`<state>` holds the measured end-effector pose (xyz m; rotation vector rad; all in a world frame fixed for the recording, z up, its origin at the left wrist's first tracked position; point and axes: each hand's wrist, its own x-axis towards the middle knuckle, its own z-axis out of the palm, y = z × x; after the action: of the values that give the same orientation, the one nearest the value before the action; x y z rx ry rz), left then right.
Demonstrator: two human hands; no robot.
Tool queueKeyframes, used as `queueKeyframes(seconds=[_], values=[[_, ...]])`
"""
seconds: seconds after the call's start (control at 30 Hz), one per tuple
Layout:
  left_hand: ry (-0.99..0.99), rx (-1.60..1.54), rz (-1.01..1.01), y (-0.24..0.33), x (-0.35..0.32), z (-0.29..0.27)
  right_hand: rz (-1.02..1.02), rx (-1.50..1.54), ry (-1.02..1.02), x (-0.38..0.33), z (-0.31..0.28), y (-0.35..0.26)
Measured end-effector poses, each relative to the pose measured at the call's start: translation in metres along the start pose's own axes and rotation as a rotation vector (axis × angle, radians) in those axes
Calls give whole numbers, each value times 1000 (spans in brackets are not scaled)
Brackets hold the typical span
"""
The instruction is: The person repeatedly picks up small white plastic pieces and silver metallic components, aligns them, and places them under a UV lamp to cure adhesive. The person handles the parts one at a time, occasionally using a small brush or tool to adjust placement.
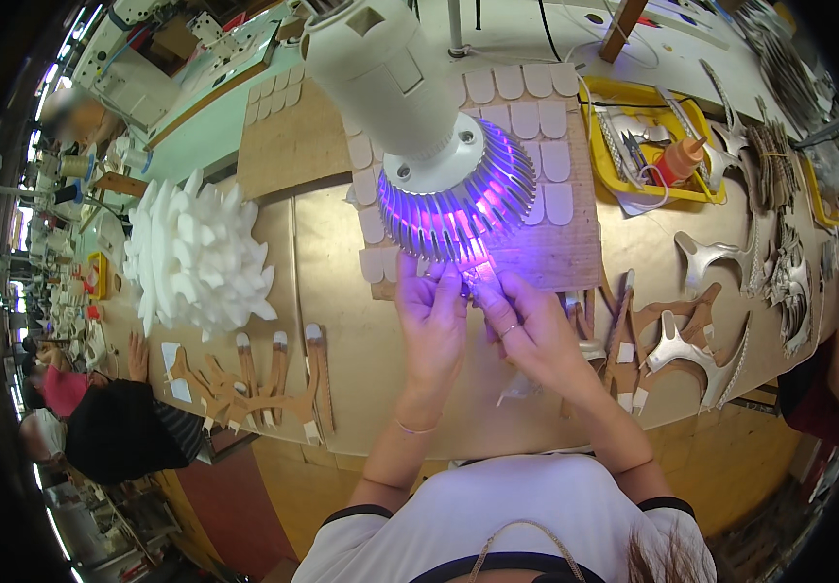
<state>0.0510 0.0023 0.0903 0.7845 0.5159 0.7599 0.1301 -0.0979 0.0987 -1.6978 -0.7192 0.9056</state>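
Below a finned lamp (pixel 463 199) that glows violet, my left hand (pixel 433 325) and my right hand (pixel 534 328) meet, fingertips almost touching. Both are closed in a pinch around a small thing lit by the lamp; glare and my fingers hide what it is. Just behind them lies a cardboard sheet (pixel 580 255) with rows of pale, round-ended pieces (pixel 555 160) on it. Brown strap pieces with pale tips (pixel 278 374) lie to the left of my forearms. More brown and silvery strap pieces (pixel 680 350) lie to the right.
A white foam pile (pixel 196 255) stands at the left. At the back right, a yellow basket (pixel 706 189) holds an orange bottle (pixel 680 160) and tools. Bundled silvery straps (pixel 790 277) line the right edge. A co-worker in black (pixel 113 428) is at the far left.
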Motion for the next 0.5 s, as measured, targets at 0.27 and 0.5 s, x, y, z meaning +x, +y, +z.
queueKeyframes(seconds=[0.27, 0.5], values=[[-39, -17, 14, 2, -1, -2, 1, 7, -33, -1, -2, 1], [-5, 23, -17, 2, -2, -4, -106, -166, 66, -3, 0, -2]])
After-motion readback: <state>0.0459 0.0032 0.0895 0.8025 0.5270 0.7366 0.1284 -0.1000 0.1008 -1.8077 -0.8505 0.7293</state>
